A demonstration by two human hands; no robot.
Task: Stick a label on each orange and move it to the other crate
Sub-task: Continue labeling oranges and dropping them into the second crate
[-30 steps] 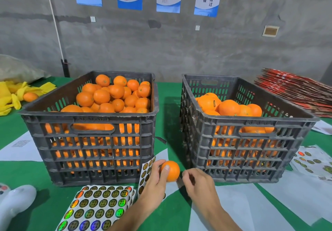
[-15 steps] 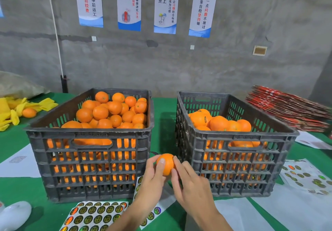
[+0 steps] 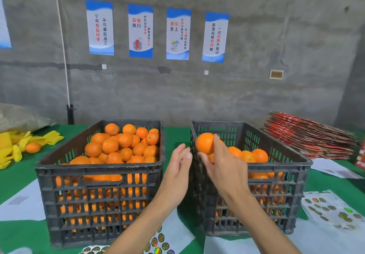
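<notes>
Four blue-and-white posters hang on the grey wall. The first poster [image 3: 100, 28] reads 宁可事前检查 不可事后返工. The second poster [image 3: 140, 31] is headed 高效执行, the third poster [image 3: 178, 34] 责任至上. The fourth poster [image 3: 215, 37] reads 质量自检坚持做 一点问题不放过. Their smaller print and the sticker sheets are too small to read.

Two hands: right hand [image 3: 223, 166] gripping one orange [image 3: 204, 143], left hand [image 3: 177, 168] just left of the grip, holding nothing. Two dark slatted crates: left crate [image 3: 98, 174] left of the grip, heaped, oranges too many to count; right crate [image 3: 284, 166] directly under and right of the grip, roughly three oranges clear on top, more hidden. One stray orange [image 3: 32, 147] far left of the grip. Four upright posters [image 3: 177, 34] above the grip. Label sheets below the grip: at least two, partly cut off.
</notes>
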